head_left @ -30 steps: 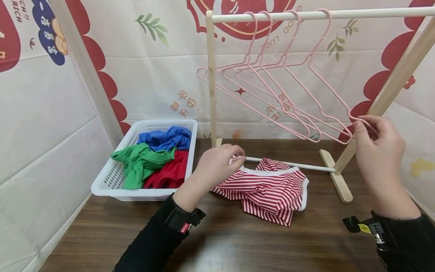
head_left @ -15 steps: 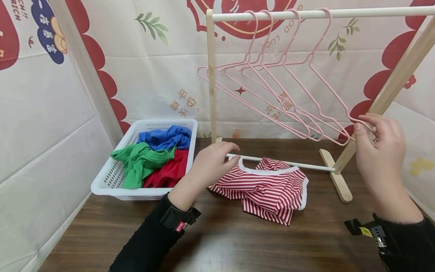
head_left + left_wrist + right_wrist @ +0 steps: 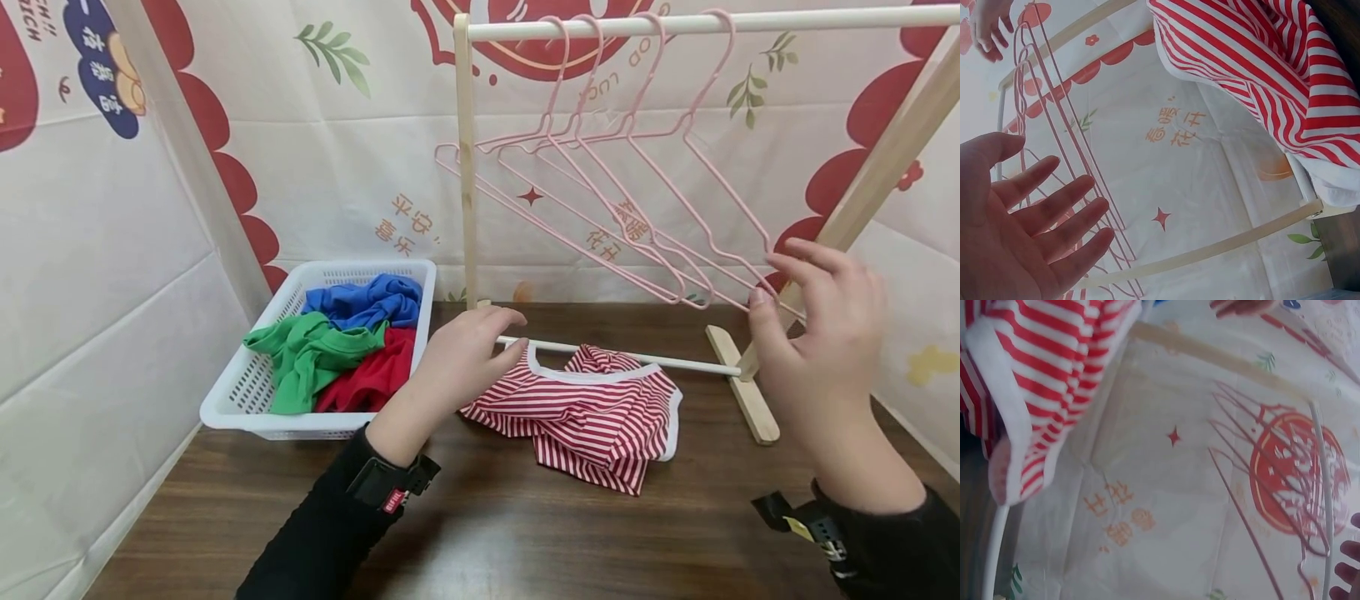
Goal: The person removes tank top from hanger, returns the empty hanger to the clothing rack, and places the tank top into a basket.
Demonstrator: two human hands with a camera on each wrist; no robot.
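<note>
A red-and-white striped top (image 3: 600, 408) with white trim lies crumpled on the table below the rack. My left hand (image 3: 468, 354) hovers by the top's left end, and its spread fingers hold nothing in the left wrist view. Several pink hangers (image 3: 693, 208) hang side by side from the rack's white rail (image 3: 817, 18). Beside the right end of the nearest hanger is my right hand (image 3: 828, 329), its thumb and forefinger parted. Part of that hanger's end is hidden behind the hand.
A white basket (image 3: 240, 417) at the left holds blue, green and red clothes (image 3: 315, 358). The rack's wooden posts (image 3: 466, 183) and its low crossbar (image 3: 705, 367) stand around the top. Printed cloth walls (image 3: 330, 183) enclose the table (image 3: 480, 542).
My right hand has let go of the nearest hanger's end and its fingers have spread, shifting slightly left. My left hand has drawn back slightly from the striped top's neckline.
</note>
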